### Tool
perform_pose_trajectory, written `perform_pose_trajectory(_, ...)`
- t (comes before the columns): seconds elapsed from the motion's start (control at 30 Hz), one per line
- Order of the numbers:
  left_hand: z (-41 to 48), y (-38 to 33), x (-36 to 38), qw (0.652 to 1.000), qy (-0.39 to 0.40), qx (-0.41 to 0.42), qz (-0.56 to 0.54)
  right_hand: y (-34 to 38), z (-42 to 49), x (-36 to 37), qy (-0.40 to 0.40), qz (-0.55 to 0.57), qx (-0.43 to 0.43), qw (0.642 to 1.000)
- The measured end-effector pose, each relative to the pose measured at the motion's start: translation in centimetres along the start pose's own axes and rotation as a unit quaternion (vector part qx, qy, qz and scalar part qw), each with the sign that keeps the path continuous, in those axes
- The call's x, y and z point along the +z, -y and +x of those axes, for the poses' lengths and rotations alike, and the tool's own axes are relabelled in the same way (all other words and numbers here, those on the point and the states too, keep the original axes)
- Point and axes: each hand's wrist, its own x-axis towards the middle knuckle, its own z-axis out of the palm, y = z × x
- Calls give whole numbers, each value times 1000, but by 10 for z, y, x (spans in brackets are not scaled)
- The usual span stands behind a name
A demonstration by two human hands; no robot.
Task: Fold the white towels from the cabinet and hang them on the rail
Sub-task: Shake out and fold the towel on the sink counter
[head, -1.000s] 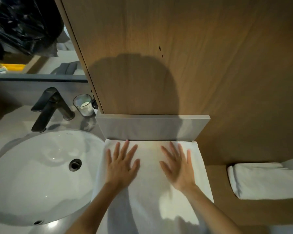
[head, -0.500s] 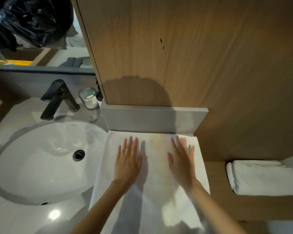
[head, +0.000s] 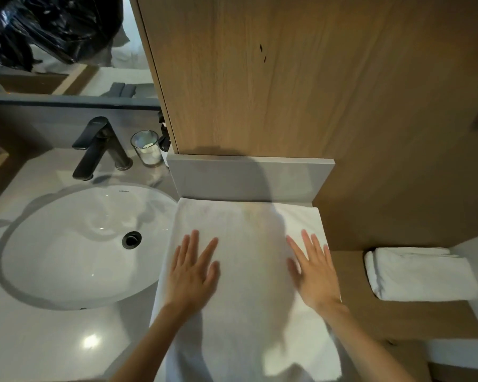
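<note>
Two grips flat on the white towel (head: 246, 216): your left grip (head: 193, 274) and right grip (head: 315, 277) press down, fingers straight and spread, well apart. It lies on the desk (head: 39, 340) just beside the sink (head: 66, 244). A folded towel (head: 420, 274) sits on the wooden ledge (head: 370, 318) to your right.
</note>
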Motion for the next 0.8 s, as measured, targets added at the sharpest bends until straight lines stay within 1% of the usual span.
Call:
perform_pose_trajectory(0.1, -5, 9, -5, 1000, -1, -20, 1, -13, -3, -6, 24, -11, -5, 1000)
perform_pose_trajectory(0.2, -6, 5, -7, 999, 12, -35, -12, -2, -3, -14, 57, -9, 43, 997)
perform_pose_trajectory(0.27, -10, -7, -8, 999, -4, -35, -26, 21, -6, -17, 77, -3, 66, 995)
perform_pose_trajectory(0.37, -30, -37, 2, 1000, -19, 5, -23, 78, -31, -11, 30, 68, 15, 997)
perform_pose_trajectory(0.4, -39, -46, 10, 999, -16, 16, -27, 96, -41, -1, 32, 75, 0, 997)
perform_pose_trajectory(0.43, -49, -54, 18, 999, -15, 21, -29, 111, -50, 7, 51, 73, 2, 996)
perform_pose_trajectory(0.5, -67, -61, 28, 1000, -7, 10, -22, 127, -66, 20, 54, 35, 20, 998)
perform_pose_trajectory(0.57, -80, -54, 30, 1000, -15, 2, -9, 121, -79, 22, 34, 10, 0, 999)
perform_pose_trajectory(0.63, -88, -42, 24, 1000, -16, 10, -16, 99, -89, 20, 18, 27, -36, 999)
perform_pose_trajectory(0.67, -91, -35, 20, 1000, -19, 13, -22, 86, -94, 16, 18, 26, -40, 999)
perform_pose_trajectory(0.73, -98, -19, 12, 999, -28, 8, -26, 58, -103, 10, 22, -1, -22, 1000)
perform_pose_trajectory(0.8, -104, -2, 6, 999, -26, 12, -33, 33, -110, 4, 30, -7, 16, 999)
